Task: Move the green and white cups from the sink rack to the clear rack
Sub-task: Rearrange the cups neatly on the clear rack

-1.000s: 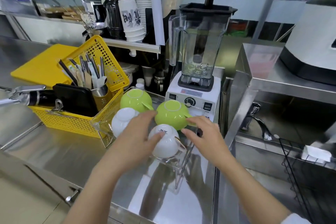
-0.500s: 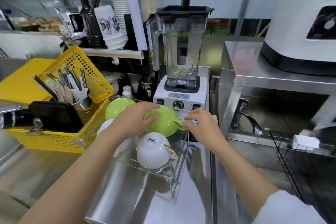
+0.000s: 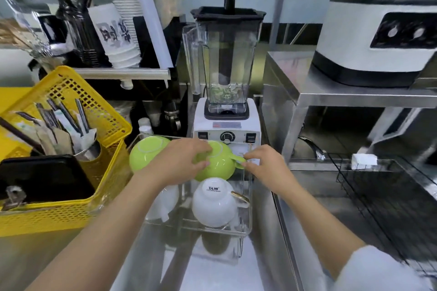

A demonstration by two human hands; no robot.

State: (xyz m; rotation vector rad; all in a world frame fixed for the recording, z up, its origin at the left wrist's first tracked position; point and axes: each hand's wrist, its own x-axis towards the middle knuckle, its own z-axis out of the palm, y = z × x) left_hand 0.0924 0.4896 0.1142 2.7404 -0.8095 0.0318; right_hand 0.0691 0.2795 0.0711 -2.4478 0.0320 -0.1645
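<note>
Head view: the right green cup (image 3: pixel 216 164) is now gripped by the left hand (image 3: pixel 179 163) — its handle pinched by the right hand (image 3: pixel 264 165) — being settled in the clear rack (image 3: pixel 247 196).

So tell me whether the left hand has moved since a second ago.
Yes. The left hand went from the front white cup back toward the blender, onto the green cup.
</note>
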